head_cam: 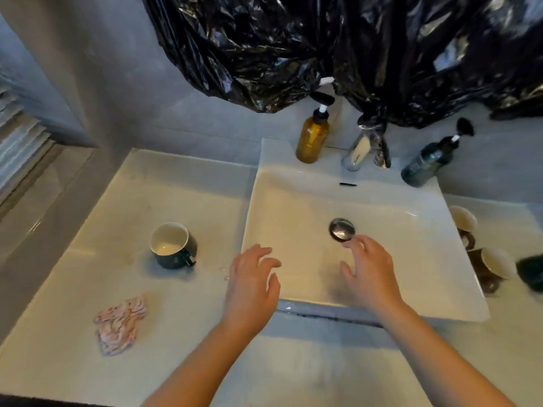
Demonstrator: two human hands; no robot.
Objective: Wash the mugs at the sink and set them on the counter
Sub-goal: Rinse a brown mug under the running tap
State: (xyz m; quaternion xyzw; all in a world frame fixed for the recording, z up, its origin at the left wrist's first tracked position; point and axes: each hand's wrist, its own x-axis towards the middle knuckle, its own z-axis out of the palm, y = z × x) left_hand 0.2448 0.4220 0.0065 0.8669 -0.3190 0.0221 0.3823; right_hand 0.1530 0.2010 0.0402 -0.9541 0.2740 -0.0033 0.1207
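A dark green mug (173, 245) with a pale inside stands upright on the counter (73, 292) left of the white sink (396, 259). Right of the sink stand two brown mugs (465, 227) (490, 267) and, cut off by the frame edge, a dark green mug (530, 271). My left hand (252, 283) hovers over the sink's front left corner, fingers spread and holding nothing. Above the basin my right hand (370, 271) is held with relaxed fingers, its fingertips near the metal drain plug (341, 229).
An amber soap pump bottle (312, 136), the tap (363, 148) and a dark pump bottle (429, 161) stand along the sink's back edge. Black plastic sheeting (338, 45) hangs on the wall above. A crumpled pink patterned cloth (120, 324) lies on the left counter.
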